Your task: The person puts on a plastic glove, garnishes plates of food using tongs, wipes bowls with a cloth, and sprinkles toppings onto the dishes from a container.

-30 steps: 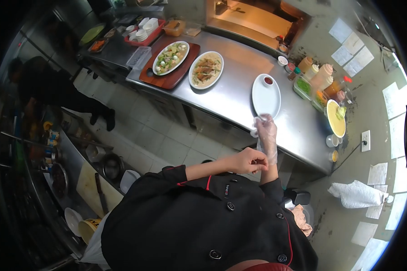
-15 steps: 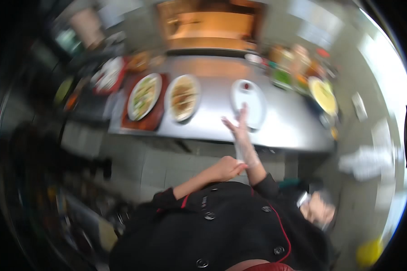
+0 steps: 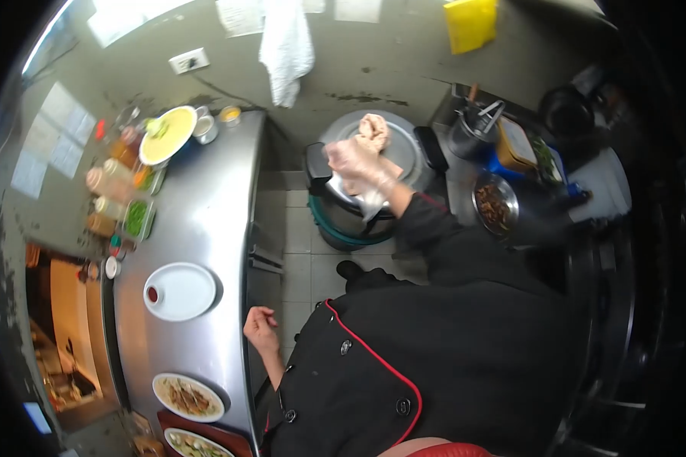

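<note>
My right hand is closed and blurred above a round, silver-grey lidded container with black side grips. Clear plastic, like a disposable glove, shows around its wrist, and a pale translucent piece hangs below it. What the fingers hold is not clear. A crumpled pinkish cloth lies on the lid just beyond this hand. Below the container shows a green rim. My left hand hangs beside the steel table's edge, its bare fingers curled, nothing visible in them.
On the steel table stand a white oval plate with a sauce cup, two filled dishes, bottles and a yellow-filled bowl. At right are a utensil pot and a metal bowl of brown food. A white towel hangs ahead.
My view has turned right, from the table to the lidded container. My left hand has let go of the right wrist; the right hand has moved over the container, its fingers now closed.
</note>
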A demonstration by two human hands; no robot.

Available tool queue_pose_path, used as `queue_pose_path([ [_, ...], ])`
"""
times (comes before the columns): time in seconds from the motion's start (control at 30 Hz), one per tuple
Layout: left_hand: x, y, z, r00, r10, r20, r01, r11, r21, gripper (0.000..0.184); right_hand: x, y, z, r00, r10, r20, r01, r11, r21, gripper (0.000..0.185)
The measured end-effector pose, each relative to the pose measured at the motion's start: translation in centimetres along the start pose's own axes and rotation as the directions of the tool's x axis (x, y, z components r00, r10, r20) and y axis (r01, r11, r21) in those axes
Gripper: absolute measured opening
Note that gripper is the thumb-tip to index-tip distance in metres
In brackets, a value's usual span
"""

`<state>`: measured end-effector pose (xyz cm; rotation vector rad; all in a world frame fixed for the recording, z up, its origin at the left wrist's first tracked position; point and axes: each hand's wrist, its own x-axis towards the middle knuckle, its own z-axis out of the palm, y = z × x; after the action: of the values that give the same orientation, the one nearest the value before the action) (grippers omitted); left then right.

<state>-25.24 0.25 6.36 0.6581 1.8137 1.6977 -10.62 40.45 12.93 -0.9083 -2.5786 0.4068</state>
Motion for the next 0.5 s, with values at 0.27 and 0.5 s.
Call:
queue_pose_path([
  [0.27,2.1,-0.6,0.2,0.995,-0.042,-0.093,0.067,0.956,0.287,0.025,-7.9,28.5,-19.5,0.956,0.238,-0.173,-0.274,0.506,-0.818,0.012],
  [0.5,3.9,-1.3,7.3,0.998,0.057,-0.012,-0.049,0.925,0.377,0.016,-10.5,32.9,-21.8,0.863,0.324,0.387,0.348,0.176,-0.921,0.014],
])
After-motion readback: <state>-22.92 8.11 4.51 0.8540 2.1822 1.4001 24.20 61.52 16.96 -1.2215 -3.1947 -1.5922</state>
